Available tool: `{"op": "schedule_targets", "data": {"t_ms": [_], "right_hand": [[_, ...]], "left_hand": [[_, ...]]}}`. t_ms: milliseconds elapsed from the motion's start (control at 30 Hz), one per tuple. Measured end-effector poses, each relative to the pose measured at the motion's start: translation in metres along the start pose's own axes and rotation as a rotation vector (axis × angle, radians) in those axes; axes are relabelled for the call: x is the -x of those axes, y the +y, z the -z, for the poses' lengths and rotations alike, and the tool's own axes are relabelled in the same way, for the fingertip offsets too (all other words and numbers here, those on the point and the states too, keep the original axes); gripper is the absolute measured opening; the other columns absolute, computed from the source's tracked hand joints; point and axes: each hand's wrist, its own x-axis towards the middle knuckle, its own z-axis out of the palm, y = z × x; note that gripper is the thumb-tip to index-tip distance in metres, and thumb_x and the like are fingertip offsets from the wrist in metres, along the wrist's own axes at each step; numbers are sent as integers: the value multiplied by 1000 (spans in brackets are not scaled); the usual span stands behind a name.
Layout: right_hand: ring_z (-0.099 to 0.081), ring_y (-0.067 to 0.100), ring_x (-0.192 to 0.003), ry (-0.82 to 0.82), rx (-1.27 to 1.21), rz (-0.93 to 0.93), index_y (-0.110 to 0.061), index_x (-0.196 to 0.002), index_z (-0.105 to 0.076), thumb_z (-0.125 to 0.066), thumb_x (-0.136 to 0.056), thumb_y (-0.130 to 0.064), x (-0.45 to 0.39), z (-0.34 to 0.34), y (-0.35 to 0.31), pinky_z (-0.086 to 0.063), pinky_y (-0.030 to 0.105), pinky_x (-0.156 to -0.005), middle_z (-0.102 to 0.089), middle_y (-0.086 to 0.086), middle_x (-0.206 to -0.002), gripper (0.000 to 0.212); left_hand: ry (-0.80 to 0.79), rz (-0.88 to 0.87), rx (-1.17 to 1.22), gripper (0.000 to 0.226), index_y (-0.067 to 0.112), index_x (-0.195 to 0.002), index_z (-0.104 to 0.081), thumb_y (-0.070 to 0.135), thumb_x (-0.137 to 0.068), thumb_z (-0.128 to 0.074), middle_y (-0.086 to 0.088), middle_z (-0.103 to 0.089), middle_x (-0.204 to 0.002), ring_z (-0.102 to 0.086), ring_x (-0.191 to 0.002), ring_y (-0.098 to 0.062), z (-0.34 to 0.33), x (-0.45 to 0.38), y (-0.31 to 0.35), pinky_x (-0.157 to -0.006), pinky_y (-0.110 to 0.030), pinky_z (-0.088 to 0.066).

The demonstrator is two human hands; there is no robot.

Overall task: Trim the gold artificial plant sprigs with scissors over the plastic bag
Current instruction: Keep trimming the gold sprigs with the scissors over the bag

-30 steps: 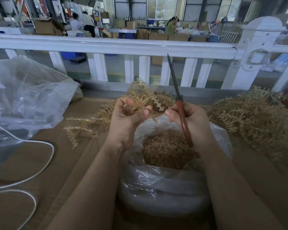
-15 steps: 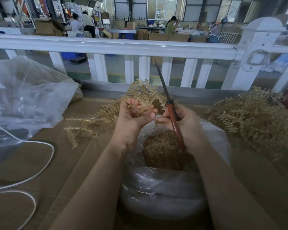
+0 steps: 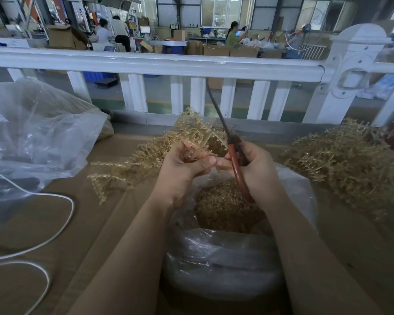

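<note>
My left hand [image 3: 183, 167] grips a gold plastic sprig [image 3: 199, 135] that fans up and away from the fingers. My right hand [image 3: 253, 165] holds scissors [image 3: 233, 155] with red handles; their dark blades point up and to the left toward the railing. Thumb and fingertips of both hands meet over a small piece of the sprig. Directly below the hands stands an open clear plastic bag [image 3: 216, 258] holding a heap of gold trimmings [image 3: 223, 205].
Piles of gold sprigs lie on the cardboard-covered table at left centre [image 3: 123, 169] and at right [image 3: 346, 164]. A large clear bag [image 3: 37, 133] and a white cable [image 3: 55, 230] sit at left. A white railing [image 3: 168, 64] runs behind the table.
Both hands have drawn closer together over the bag. The scissors have tilted, their blades swinging from nearly upright toward the left.
</note>
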Motion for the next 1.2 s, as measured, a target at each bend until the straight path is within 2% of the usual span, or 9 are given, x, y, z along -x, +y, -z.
{"op": "schedule_targets", "data": {"t_ms": [67,167,233,300,467,600,767,1033,1200], "right_hand": [[-66,0,-76,7,124,43,-35,-85,-65,-85,-77,-30,1,3,3,-54,20,-69,-70,-19,-80,22],[-65,1,-80,19,318,97,-40,-89,-63,-78,-79,-48,3,8,8,-55,27,-70,-68,-20,-83,20],[-61,-10,-81,-6,432,137,-48,-92,-59,-74,-74,-61,5,11,9,-47,19,-64,-64,-33,-81,27],[-56,-17,-88,-49,514,175,-50,-99,-56,-73,-68,-70,6,13,10,-42,13,-62,-62,-34,-82,40],[-58,-6,-75,-75,602,245,-46,-97,-54,-60,-62,-84,7,14,13,-47,16,-62,-60,-26,-83,52],[-54,-12,-77,-59,641,277,-48,-96,-51,-57,-63,-86,8,16,14,-41,14,-60,-55,-33,-83,51],[-53,-12,-73,-50,652,314,-48,-94,-48,-56,-65,-85,8,15,15,-40,14,-58,-56,-30,-79,48],[-52,-10,-67,-1,687,323,-39,-94,-62,-55,-67,-85,8,17,18,-46,18,-58,-60,-23,-73,54],[-54,-6,-63,6,694,332,-35,-98,-67,-57,-68,-83,8,17,16,-47,19,-56,-61,-21,-72,58]], "left_hand": [[30,-21,-37,33,3,-99,-52,-7,-76,-73,-3,-62,-76,-64,-70,-12,2,-2,-2,-69,-25,-54],[70,-43,-4,36,2,-100,-53,1,-72,-75,-7,-60,-80,-63,-74,-13,5,-3,-1,-71,-25,-53],[76,-49,36,34,4,-96,-52,4,-70,-75,-6,-59,-79,-61,-74,-15,7,-3,0,-71,-25,-52],[81,-44,80,30,5,-92,-51,2,-71,-72,-4,-57,-75,-59,-71,-15,9,-4,0,-67,-24,-53],[83,-30,130,22,9,-87,-55,-9,-77,-65,-1,-65,-72,-65,-68,-10,9,-4,2,-64,-19,-53],[50,-39,133,23,12,-85,-59,-2,-69,-68,3,-70,-71,-66,-68,-6,10,-3,4,-64,-19,-53],[28,-45,154,20,14,-80,-63,-1,-68,-69,1,-72,-73,-68,-68,-8,12,-2,4,-64,-19,-54],[12,-59,113,23,6,-86,-56,-2,-70,-70,5,-68,-65,-66,-66,-8,18,-4,4,-67,-22,-55],[22,-61,110,29,-10,-93,-53,-4,-70,-70,-8,-60,-73,-63,-73,-16,19,-6,5,-75,-25,-55]]}}
